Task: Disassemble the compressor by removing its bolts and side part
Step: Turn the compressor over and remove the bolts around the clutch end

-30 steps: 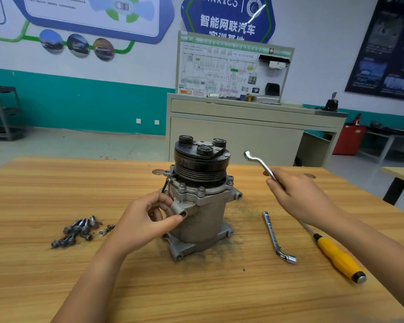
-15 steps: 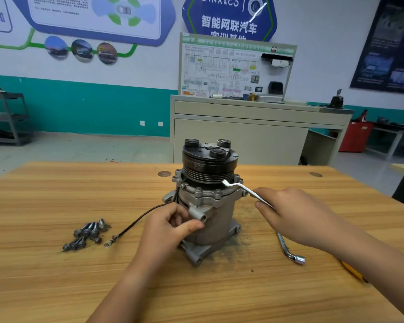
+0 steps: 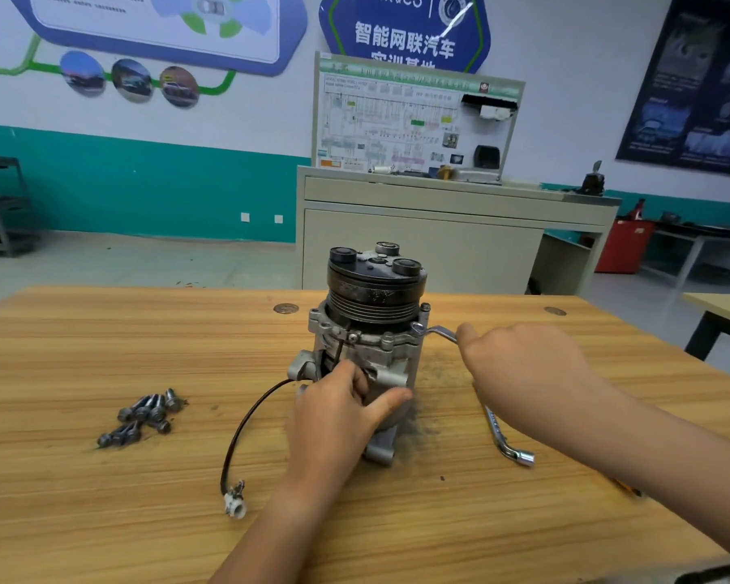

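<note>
The compressor [image 3: 371, 318] stands upright in the middle of the wooden table [image 3: 102, 339], black pulley on top, silver body below. My left hand [image 3: 338, 410] grips the body's near side, thumb out to the right. My right hand [image 3: 523, 373] holds a bent silver wrench [image 3: 435, 331] whose head sits on a bolt at the flange's right corner. A black cable with a white plug [image 3: 235, 505] trails from the compressor toward me. Several removed bolts [image 3: 144, 415] lie in a heap to the left.
A second L-shaped socket wrench [image 3: 508, 440] lies on the table right of the compressor, partly under my right arm. Dark grime surrounds the compressor's base. A beige cabinet [image 3: 418, 250] with a wiring board stands behind the table. Another table edge [image 3: 717, 305] is at far right.
The compressor has turned under my left hand, and its cable now trails out over the table. My right hand brought the wrench down from the air onto the flange's right corner bolt.
</note>
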